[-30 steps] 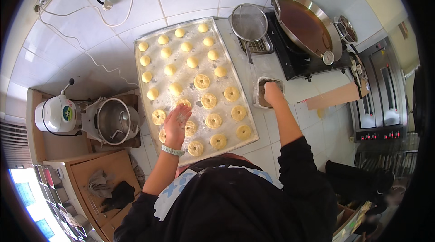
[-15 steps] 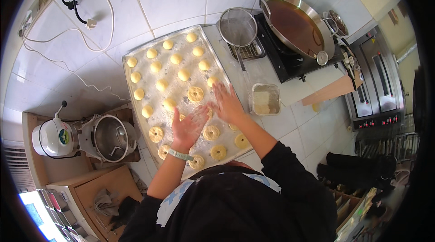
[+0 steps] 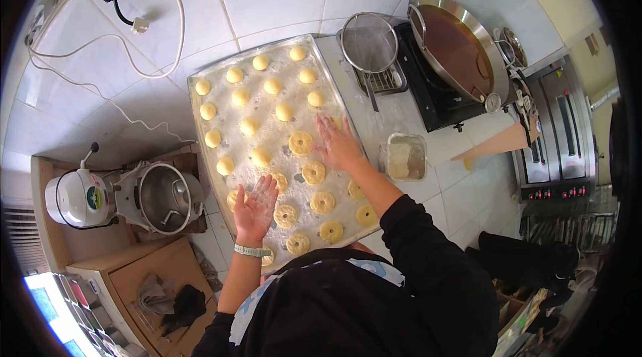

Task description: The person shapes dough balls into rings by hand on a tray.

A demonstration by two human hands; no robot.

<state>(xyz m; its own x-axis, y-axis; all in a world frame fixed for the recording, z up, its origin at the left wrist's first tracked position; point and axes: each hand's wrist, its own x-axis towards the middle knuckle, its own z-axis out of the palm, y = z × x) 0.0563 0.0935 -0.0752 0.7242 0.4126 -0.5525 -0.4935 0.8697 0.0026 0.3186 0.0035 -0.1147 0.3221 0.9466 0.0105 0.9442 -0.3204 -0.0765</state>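
A large floured metal tray (image 3: 279,65) holds rows of pale yellow dough balls (image 3: 283,111) at its far side and flattened dough rings (image 3: 322,202) with small centre holes nearer me. My right hand (image 3: 340,148), dusted with flour, is open with fingers spread over a dough ball at the tray's right side. That ball is mostly hidden under the fingers, so contact is unclear. My left hand (image 3: 256,212) is open and holds nothing, its floury palm turned up above the tray's near left part, partly covering a ring. A pale band circles the left wrist.
Right of the tray stands a rectangular tin of flour (image 3: 406,158). Beyond it are a mesh strainer (image 3: 369,43) and a wide pan of brown oil (image 3: 458,49) on a black stove. A stand mixer (image 3: 164,198) sits left; an oven (image 3: 562,130) is far right.
My hands have moved apart: the left drew back toward the near left with its palm turning up, while the right stays spread by the right-hand dough balls. The whole view has shifted slightly.
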